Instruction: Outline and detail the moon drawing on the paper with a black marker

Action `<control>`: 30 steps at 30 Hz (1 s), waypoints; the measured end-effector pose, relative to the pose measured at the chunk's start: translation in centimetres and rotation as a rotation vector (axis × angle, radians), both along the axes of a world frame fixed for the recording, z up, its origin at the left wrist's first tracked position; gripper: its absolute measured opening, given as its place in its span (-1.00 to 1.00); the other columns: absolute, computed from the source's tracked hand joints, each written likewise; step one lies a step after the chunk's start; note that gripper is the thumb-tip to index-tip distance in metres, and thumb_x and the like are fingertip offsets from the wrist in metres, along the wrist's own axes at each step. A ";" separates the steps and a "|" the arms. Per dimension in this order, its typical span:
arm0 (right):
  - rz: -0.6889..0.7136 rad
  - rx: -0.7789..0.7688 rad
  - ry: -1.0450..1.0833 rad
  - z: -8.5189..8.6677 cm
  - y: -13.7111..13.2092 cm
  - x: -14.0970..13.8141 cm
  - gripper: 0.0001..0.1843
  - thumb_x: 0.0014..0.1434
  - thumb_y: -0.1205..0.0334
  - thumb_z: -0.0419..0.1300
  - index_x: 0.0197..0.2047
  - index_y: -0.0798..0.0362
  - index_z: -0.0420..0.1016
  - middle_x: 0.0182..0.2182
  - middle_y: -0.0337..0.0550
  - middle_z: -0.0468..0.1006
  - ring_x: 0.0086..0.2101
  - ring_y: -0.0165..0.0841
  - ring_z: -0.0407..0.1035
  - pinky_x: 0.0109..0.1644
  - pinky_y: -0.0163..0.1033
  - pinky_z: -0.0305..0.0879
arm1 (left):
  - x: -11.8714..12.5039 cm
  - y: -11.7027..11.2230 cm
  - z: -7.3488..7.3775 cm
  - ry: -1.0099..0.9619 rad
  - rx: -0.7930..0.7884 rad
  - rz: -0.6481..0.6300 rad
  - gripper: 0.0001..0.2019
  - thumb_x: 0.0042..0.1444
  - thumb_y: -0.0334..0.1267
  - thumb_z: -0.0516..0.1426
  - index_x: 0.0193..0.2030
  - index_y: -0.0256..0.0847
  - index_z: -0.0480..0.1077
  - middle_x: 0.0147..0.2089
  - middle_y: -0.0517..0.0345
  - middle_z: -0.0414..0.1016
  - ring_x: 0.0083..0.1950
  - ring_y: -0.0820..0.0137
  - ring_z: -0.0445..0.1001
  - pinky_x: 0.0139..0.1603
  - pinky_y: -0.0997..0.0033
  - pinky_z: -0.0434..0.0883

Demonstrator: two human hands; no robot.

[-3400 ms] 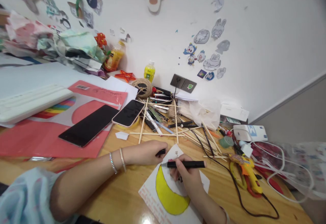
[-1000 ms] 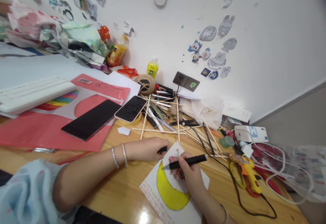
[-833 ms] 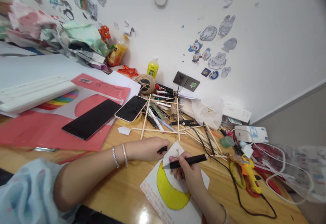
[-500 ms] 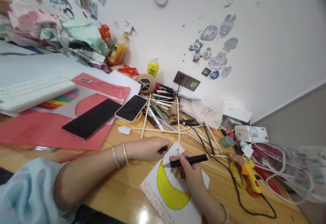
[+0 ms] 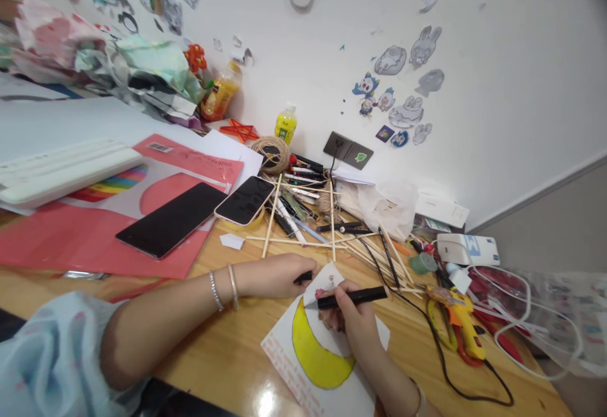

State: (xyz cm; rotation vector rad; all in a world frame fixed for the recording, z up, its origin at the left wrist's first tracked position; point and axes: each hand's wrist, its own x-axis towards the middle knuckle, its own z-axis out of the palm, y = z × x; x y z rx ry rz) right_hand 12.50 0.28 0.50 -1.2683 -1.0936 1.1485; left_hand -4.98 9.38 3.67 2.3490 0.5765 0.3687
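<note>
A black marker point(image 5: 353, 297) is gripped in my right hand point(image 5: 355, 316), its tip against the upper end of a yellow crescent moon point(image 5: 315, 360). The moon is drawn on a white sheet of paper point(image 5: 341, 398) with reddish writing along its lower left edge. A small pink drawing shows near my fingers, partly hidden by them. My left hand point(image 5: 279, 276) rests at the sheet's upper left, closed around a short black piece that looks like a marker cap point(image 5: 303, 277).
Crossed wooden sticks point(image 5: 271, 218) lie beyond the sheet, beside scattered pens point(image 5: 303, 180). A phone point(image 5: 245, 201) and a black tablet point(image 5: 171, 220) lie left. At right are a yellow glue gun point(image 5: 467, 328) and its black cord point(image 5: 441, 354). Drink bottles point(image 5: 286, 125) stand behind.
</note>
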 end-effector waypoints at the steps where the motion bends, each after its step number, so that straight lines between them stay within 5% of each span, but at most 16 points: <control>1: -0.002 0.000 -0.003 0.0 0.0 0.0 -0.59 0.02 -0.09 0.21 -0.55 0.11 0.34 -0.80 -0.31 0.35 -0.77 -0.54 0.15 -0.70 -0.45 -0.01 | 0.0 0.0 0.1 -0.005 0.001 0.002 -0.92 -0.02 -0.44 0.05 -0.40 -0.19 0.25 -0.42 0.27 0.32 -0.42 0.50 0.27 -0.44 0.57 0.16; 30: 0.004 -0.036 0.004 0.0 -0.1 0.1 -0.56 -0.02 -0.12 0.23 -0.55 0.12 0.35 -0.78 -0.28 0.39 -0.76 -0.56 0.17 -0.71 -0.49 -0.01 | 0.0 -0.1 0.1 -0.006 0.015 -0.013 -0.94 -0.01 -0.42 0.04 -0.40 -0.19 0.24 -0.44 0.29 0.30 -0.43 0.50 0.26 -0.44 0.57 0.15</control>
